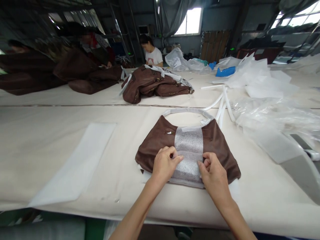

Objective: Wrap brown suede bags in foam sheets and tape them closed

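Note:
A brown handbag (220, 143) lies flat on the table in front of me, its wrapped handle (187, 110) arching away from me. Across the bag's middle runs a translucent white foam strip (189, 141), with a fold or overlap partway down. My left hand (166, 161) pinches the strip's left edge between thumb and curled fingers. At the opposite edge, my right hand (212, 168) has its thumb and fingers closed on the strip, knuckles resting over the bag. A small zip pull (170, 133) shows at the bag's upper left.
A white foam sheet (77, 163) lies to the left. On the right are clear plastic bags (277, 115), white foam tubes (221, 106) and a grey tape dispenser (302, 163). More brown bags (150, 85) lie beyond the table seam; people (153, 55) work farther back.

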Motion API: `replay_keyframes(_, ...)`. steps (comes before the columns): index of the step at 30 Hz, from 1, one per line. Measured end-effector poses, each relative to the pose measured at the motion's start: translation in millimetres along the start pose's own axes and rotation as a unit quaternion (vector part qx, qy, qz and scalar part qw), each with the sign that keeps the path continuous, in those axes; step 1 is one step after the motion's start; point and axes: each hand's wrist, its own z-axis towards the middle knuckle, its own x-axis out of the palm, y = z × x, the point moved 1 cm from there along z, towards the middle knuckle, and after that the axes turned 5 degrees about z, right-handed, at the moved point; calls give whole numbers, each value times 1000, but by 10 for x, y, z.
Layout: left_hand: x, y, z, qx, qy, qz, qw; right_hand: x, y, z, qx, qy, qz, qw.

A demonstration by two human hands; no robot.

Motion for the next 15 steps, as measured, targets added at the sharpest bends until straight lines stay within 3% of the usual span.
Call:
replay_keyframes(6, 31, -7, -23, -17, 2, 32, 999, 30, -64, 5, 47, 9, 22, 999)
replay_keyframes(9, 41, -15, -22, -3, -2, 51, 999, 8, -21, 20, 30, 1, 27, 999)
replay_keyframes(13, 27, 8, 14, -15, 0, 79, 997, -308, 415, -36, -51, -29, 55, 997)
replay_keyframes(15, 27, 73, 83, -43, 28, 84, 995, -482, 727, -162, -76, 37, 122, 989)
